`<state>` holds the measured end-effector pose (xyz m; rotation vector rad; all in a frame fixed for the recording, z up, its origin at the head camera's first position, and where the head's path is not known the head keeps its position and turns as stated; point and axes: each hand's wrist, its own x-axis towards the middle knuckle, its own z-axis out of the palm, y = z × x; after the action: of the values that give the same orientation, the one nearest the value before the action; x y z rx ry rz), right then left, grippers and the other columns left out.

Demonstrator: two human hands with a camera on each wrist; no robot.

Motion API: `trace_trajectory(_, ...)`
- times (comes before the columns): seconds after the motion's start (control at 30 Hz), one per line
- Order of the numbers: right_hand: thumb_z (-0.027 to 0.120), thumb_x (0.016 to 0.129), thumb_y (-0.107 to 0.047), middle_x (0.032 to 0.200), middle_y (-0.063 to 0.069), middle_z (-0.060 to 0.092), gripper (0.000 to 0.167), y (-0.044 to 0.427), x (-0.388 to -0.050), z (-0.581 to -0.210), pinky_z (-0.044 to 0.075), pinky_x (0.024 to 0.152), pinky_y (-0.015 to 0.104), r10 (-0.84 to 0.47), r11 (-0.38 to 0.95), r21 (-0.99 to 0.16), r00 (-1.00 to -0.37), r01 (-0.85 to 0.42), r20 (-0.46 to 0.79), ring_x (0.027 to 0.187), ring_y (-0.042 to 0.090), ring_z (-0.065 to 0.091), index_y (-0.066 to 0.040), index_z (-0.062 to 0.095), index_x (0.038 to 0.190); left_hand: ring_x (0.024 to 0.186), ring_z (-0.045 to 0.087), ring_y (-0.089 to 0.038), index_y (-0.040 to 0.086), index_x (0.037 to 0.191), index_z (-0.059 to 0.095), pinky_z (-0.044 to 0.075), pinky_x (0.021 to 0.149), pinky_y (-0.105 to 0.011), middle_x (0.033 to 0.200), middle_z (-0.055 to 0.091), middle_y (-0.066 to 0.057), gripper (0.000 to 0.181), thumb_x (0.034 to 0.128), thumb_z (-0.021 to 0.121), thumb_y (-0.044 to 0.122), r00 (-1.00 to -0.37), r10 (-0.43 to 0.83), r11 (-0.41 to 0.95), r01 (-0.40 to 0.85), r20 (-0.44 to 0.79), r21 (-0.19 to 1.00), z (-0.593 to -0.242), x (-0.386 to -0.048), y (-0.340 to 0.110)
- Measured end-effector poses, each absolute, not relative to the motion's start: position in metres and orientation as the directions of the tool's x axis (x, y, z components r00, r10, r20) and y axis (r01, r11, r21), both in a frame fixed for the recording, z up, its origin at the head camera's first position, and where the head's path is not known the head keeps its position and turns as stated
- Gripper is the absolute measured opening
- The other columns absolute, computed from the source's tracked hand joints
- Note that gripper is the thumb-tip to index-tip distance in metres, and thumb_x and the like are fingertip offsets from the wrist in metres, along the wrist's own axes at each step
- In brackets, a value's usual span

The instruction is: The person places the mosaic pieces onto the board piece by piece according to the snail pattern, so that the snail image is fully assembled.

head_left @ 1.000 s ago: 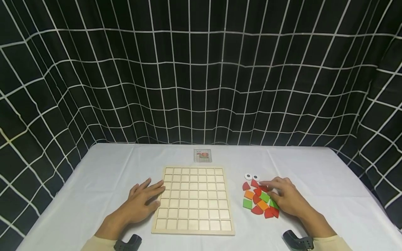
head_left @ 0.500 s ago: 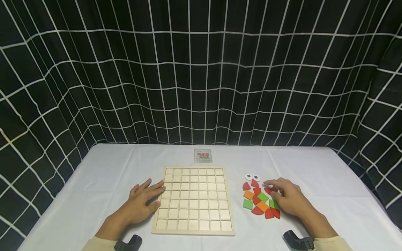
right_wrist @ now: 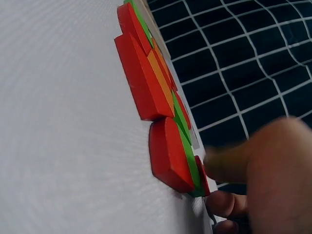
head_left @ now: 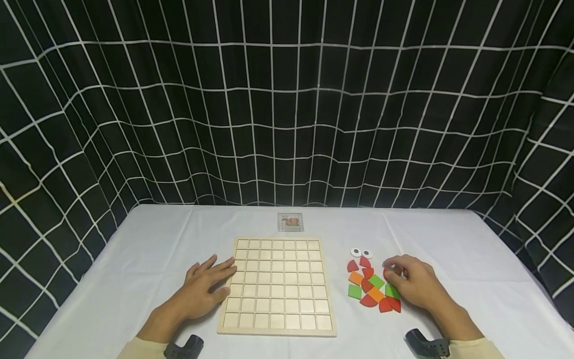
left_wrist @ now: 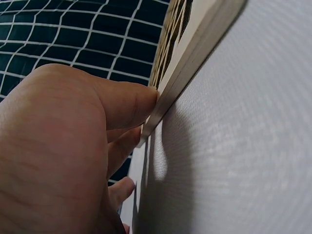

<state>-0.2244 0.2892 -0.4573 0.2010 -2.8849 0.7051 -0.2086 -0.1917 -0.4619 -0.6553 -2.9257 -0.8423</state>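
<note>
Nearest me: beige sleeves (head_left: 142,350) at the bottom edge, L & R, w/ a black wrist unit (head_left: 185,347) strapped at each wrist; any lettering on those is too small to read.

My L hand (head_left: 204,290) rests at the L edge of the wooden board (head_left: 276,332), fingers spread apart & fairly straight, thumb touching the rim, nothing clamped in it. Board lies flat, approx. centre, face divided into a 7 x 7 grid of pale squares.

My R hand (head_left: 416,281) is at the R side of the loose pcs (head_left: 367,286), fingers bent. Thumb's right at a red pc (head_left: 386,273), index tip just beyond it; can't tell if they're pinching it, since the R wrist view is blurred there. Close by my thumb: a green square (head_left: 392,290), w/ red wedges (head_left: 385,305) on its near side. Orange squares (head_left: 375,294) & more red/green sit L of those, some touching, all R of the board & apart from it. At the pile's far end, 2 white discs (head_left: 356,253) w/ black dots, side by side.

Past the board's far edge: small card (head_left: 290,222), gridded, reddish figure on it; any print too small to read. White tablecloth (head_left: 157,239) underneath, black curtain (head_left: 287,114) w/ white grid lines behind.
</note>
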Motion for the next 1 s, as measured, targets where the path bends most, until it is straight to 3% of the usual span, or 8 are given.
trace_trajectory(0.13, 0.075, 0.083, -0.017, 0.086, -0.002, 0.061, 0.019, 0.289, -0.2229, -0.4579, 0.048, 0.071, 0.042, -0.111, 0.875, -0.444, -0.972, -0.194, 0.206, 0.082, 0.022, 0.052, -0.011, 0.072, 0.101, 0.141, 0.021, -0.038, 0.011, 0.133, 0.059, 0.004, 0.109, -0.062, 0.148, 0.042, -0.002, 0.043, 0.091, 0.063, 0.02, -0.912, 0.385, 0.765, 0.402, 0.143, 0.503, -0.4621, -0.2088, -0.1916)
trace_trajectory(0.3, 0.067, 0.084, 0.002, 0.099, 0.005, 0.06, 0.024, 0.2894, -0.2209, -0.4581, 0.04, 0.082, 0.052, -0.168, 0.851, -0.445, -0.948, -0.278, 0.271, 0.099, 0.03, 0.052, -0.011, 0.075, 0.102, 0.142, 0.02, -0.036, 0.012, 0.133, 0.059, 0.002, 0.11, -0.06, 0.148, 0.042, -0.001, 0.044, 0.091, 0.063, 0.021, -0.919, 0.372, 0.771, 0.384, 0.13, 0.509, -0.4631, -0.2095, -0.1914)
trace_trajectory(0.4, 0.07, 0.085, -0.007, 0.101, 0.01, 0.06, 0.022, 0.2888, -0.2207, -0.4569, 0.038, 0.084, 0.056, -0.134, 0.863, -0.437, -0.95, -0.252, 0.283, 0.101, 0.034, 0.051, -0.007, 0.073, 0.107, 0.142, 0.02, -0.036, 0.013, 0.134, 0.059, 0.002, 0.11, -0.06, 0.148, 0.042, 0.0, 0.044, 0.0909, 0.063, 0.022, -0.921, 0.369, 0.776, 0.381, 0.127, 0.503, -0.4644, -0.21, -0.1914)
trace_trajectory(0.53, 0.078, 0.081, -0.032, 0.093, 0.01, 0.059, 0.037, 0.288, -0.221, -0.4548, 0.039, 0.083, 0.059, -0.047, 0.893, -0.428, -0.975, -0.139, 0.217, 0.094, 0.035, 0.051, -0.003, 0.07, 0.104, 0.142, 0.019, -0.036, 0.014, 0.134, 0.059, 0.001, 0.11, -0.061, 0.148, 0.042, 0.0, 0.043, 0.0913, 0.063, 0.023, -0.918, 0.375, 0.773, 0.387, 0.13, 0.503, -0.4661, -0.2106, -0.1917)
trace_trajectory(0.63, 0.078, 0.081, -0.026, 0.094, 0.01, 0.059, 0.03, 0.2872, -0.2207, -0.4547, 0.04, 0.082, 0.059, -0.06, 0.891, -0.431, -0.979, -0.142, 0.197, 0.095, 0.035, 0.05, -0.004, 0.071, 0.102, 0.142, 0.019, -0.036, 0.013, 0.134, 0.059, 0.001, 0.11, -0.061, 0.149, 0.041, 0.0, 0.043, 0.0916, 0.062, 0.023, -0.916, 0.379, 0.77, 0.391, 0.132, 0.504, -0.4667, -0.2108, -0.1921)
trace_trajectory(0.73, 0.076, 0.082, -0.016, 0.101, 0.013, 0.058, 0.03, 0.286, -0.2202, -0.4555, 0.04, 0.084, 0.059, -0.092, 0.879, -0.441, -0.972, -0.183, 0.218, 0.1, 0.036, 0.048, -0.006, 0.071, 0.11, 0.142, 0.019, -0.037, 0.013, 0.134, 0.059, 0.001, 0.11, -0.06, 0.149, 0.041, -0.001, 0.043, 0.0919, 0.062, 0.023, -0.915, 0.382, 0.769, 0.394, 0.133, 0.504, -0.4666, -0.2107, -0.193)
trace_trajectory(0.9, 0.077, 0.08, -0.023, 0.105, 0.017, 0.056, 0.043, 0.2857, -0.2207, -0.4563, 0.044, 0.079, 0.057, -0.056, 0.886, -0.442, -0.98, -0.137, 0.192, 0.1, 0.037, 0.047, -0.003, 0.067, 0.117, 0.142, 0.019, -0.036, 0.014, 0.134, 0.058, 0.001, 0.11, -0.06, 0.149, 0.041, -0.001, 0.043, 0.092, 0.062, 0.023, -0.914, 0.384, 0.767, 0.396, 0.133, 0.506, -0.4666, -0.2111, -0.1938)
trace_trajectory(1.0, 0.077, 0.081, -0.023, 0.103, 0.016, 0.057, 0.038, 0.2864, -0.2221, -0.4574, 0.045, 0.079, 0.056, -0.043, 0.892, -0.437, -0.983, -0.118, 0.177, 0.098, 0.036, 0.048, -0.002, 0.069, 0.112, 0.142, 0.019, -0.036, 0.014, 0.135, 0.058, 0.001, 0.11, -0.06, 0.149, 0.041, -0.001, 0.043, 0.0921, 0.061, 0.023, -0.913, 0.386, 0.766, 0.397, 0.133, 0.505, -0.4664, -0.2114, -0.1937)
